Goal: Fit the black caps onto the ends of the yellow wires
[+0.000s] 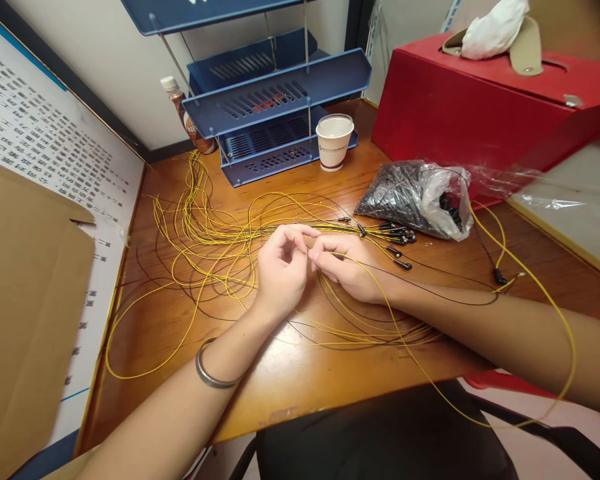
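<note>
Forearms (180, 397), yellow wires (253, 233) (tangled), paper cup (334, 148)

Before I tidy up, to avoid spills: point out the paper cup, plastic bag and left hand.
Paper cup (334, 145): head view, printed side wall.
Plastic bag (399, 195): head view, dark, filled part.
Left hand (282, 272): head view, middle of the hand.

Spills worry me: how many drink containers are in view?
2: a paper cup by the right end of the blue rack, a bottle by its left end. More may be hidden.
</note>
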Demonstrator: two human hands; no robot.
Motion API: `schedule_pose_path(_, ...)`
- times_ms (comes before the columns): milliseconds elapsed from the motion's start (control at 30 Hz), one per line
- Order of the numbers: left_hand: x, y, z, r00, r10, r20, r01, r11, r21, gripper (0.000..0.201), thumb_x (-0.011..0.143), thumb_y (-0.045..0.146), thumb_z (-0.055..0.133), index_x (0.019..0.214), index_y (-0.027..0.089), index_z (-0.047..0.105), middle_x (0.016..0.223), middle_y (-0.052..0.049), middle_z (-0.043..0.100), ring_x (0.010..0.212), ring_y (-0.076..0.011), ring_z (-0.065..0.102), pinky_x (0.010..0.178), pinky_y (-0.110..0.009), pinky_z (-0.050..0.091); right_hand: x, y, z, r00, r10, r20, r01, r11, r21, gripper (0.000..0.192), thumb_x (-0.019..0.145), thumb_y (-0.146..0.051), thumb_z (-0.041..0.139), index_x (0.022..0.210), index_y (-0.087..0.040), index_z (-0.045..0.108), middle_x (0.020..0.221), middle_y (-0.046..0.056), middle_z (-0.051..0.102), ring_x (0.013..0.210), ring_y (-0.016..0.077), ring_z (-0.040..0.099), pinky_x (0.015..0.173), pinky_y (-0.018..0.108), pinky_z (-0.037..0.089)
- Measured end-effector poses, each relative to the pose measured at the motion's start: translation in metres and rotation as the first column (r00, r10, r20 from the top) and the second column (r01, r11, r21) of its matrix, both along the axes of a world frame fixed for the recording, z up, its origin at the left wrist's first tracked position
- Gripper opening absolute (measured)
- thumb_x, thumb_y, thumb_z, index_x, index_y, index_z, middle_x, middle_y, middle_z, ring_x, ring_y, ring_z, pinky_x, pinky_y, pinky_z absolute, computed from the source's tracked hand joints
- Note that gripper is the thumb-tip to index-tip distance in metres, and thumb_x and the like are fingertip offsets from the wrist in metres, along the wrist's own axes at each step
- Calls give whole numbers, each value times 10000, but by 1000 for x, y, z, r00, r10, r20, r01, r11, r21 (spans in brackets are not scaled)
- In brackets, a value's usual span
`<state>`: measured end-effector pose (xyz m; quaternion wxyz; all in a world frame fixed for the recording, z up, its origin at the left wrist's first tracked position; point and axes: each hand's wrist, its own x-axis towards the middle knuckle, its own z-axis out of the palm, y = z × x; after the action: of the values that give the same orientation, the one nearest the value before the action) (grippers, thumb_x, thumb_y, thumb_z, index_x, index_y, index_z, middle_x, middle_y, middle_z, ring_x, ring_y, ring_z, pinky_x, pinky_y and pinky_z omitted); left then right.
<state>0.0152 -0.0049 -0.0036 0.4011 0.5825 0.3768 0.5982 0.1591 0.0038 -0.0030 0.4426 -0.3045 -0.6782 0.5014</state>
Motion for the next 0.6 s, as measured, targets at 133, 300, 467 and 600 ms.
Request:
schedule_pose_path(133,1,0,1,1000,13,-21,-13,1000,3,179,763,36,536,705,196,479,933,-47,716,901,-174,677,797,-334,560,0,0,-1,1000,-2,1,2,1000,7,332,926,-235,539,601,-188,495,570,-61,431,547,92,378,555,270,295)
schedule_pose_path(300,1,-1,1,1000,10,-23,-10,1000,-4,175,759,41,533,707,197,475,930,-49,716,891,-176,680,779,-333,563,0,0,1,1000,-8,2,7,1000,22,346,923,-226,538,583,-191,480,562,-61,427,540,93,367,548,272,288)
schedule_pose_path(467,0,0,0,1000,6,-2,-6,1000,-7,185,743,20,525,717,198,482,934,-41,714,895,-168,673,801,-334,558,1,0,1,1000,-12,13,12,1000,22,339,927,-236,541,594,-187,500,570,-61,436,548,93,378,553,277,290)
schedule_pose_path(600,1,0,0,1000,10,1,-10,1000,-9,189,743,13,523,715,198,490,932,-41,714,903,-169,672,809,-336,556,0,0,0,1000,-3,13,3,1000,9,357,934,-251,537,586,-189,485,572,-60,429,551,92,373,554,280,285)
